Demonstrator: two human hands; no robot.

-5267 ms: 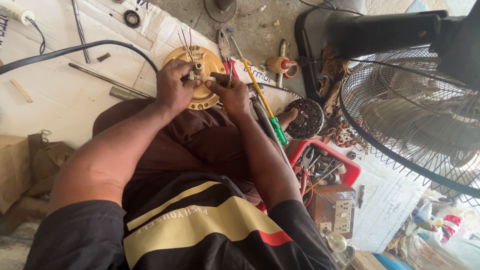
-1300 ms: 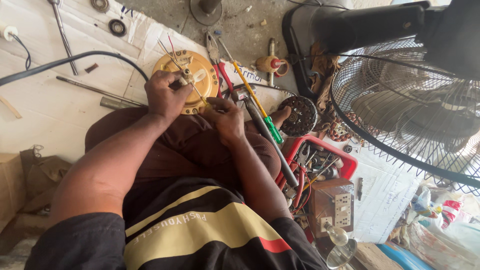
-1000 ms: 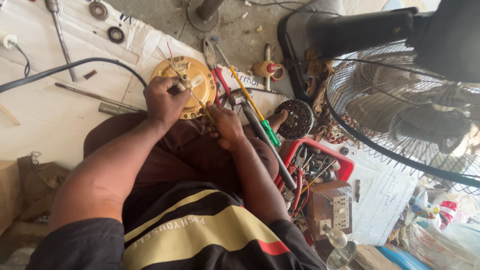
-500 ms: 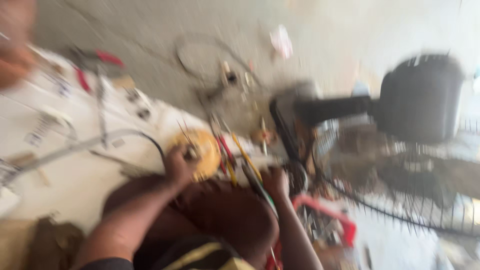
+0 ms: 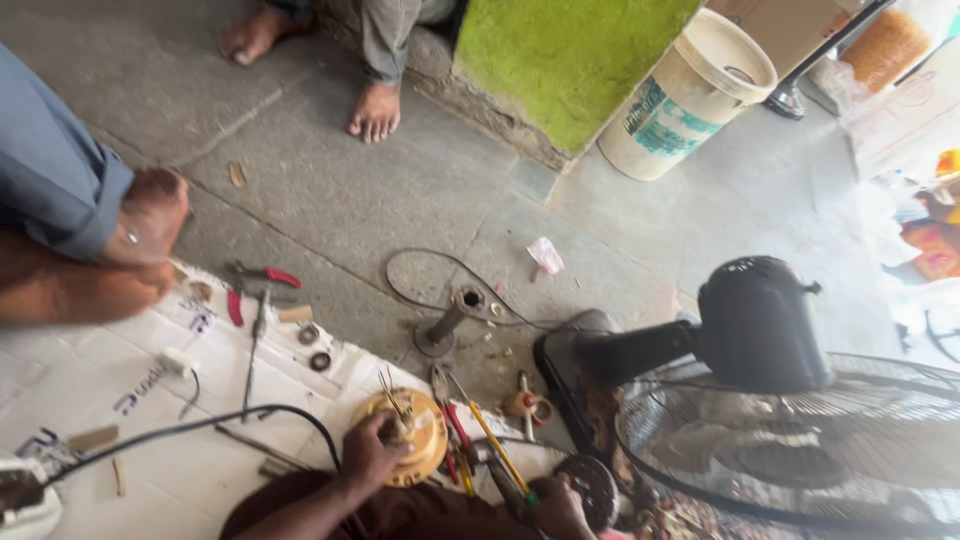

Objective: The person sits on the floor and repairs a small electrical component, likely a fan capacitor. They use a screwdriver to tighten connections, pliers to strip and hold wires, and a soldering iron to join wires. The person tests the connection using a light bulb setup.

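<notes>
A black pedestal fan (image 5: 790, 400) lies on the stone floor (image 5: 400, 190) at right, beside the white printed sheet (image 5: 130, 400) that carries the tools. On that sheet's edge sits the round yellow motor housing (image 5: 425, 440) with wires sticking up. The left hand (image 5: 370, 455) is clenched on its near rim. The right hand (image 5: 555, 505) grips something by a yellow-handled screwdriver (image 5: 495, 450); which tool, I cannot tell.

Right hand (image 5: 558, 508) cut by the bottom edge, grip impossible to tell. Left hand (image 5: 368, 458) over the near side of the yellow disc (image 5: 412, 432), covering it. Fan cage (image 5: 800, 450) cropped at right and bottom, its blades blurred.
</notes>
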